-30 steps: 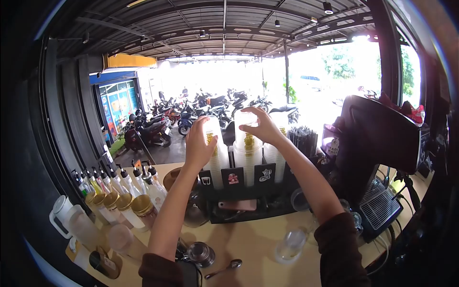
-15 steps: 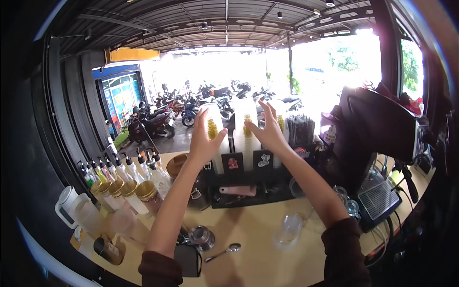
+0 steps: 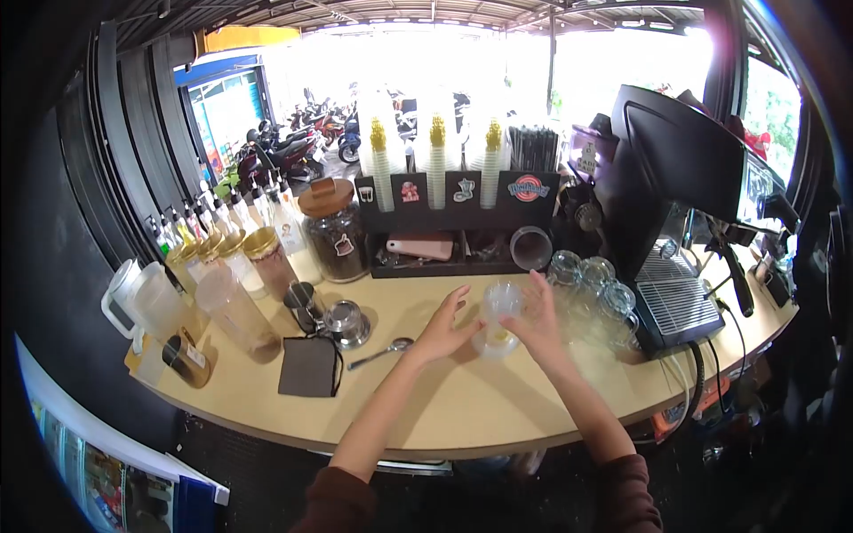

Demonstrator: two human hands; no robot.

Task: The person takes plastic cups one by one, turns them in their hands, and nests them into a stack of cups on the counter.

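Note:
A clear plastic cup (image 3: 498,336) stands on the wooden counter, with my hands on either side of it. My left hand (image 3: 449,330) is open at the cup's left, its thumb stretched toward the cup and its fingers apart. To the right, my right hand (image 3: 538,322) is also open, its thumb overlapping the cup's side in view; whether it touches I cannot tell. Behind them, several stacks of clear cups with yellow print (image 3: 437,160) stand in a black holder (image 3: 418,191). A metal spoon (image 3: 382,352) lies left of my left hand.
At right stand glass mugs (image 3: 617,300) and a black espresso machine (image 3: 680,169). On the left are a dark cloth (image 3: 307,367), a metal portafilter-like piece (image 3: 346,324), gold-lidded containers (image 3: 267,258), pump bottles (image 3: 240,213), a pitcher (image 3: 147,298) and a wooden-lidded jar (image 3: 338,244).
Both hands have come down from the cup stacks at the back to the single cup on the counter. The view has tilted downward, showing the counter's front edge.

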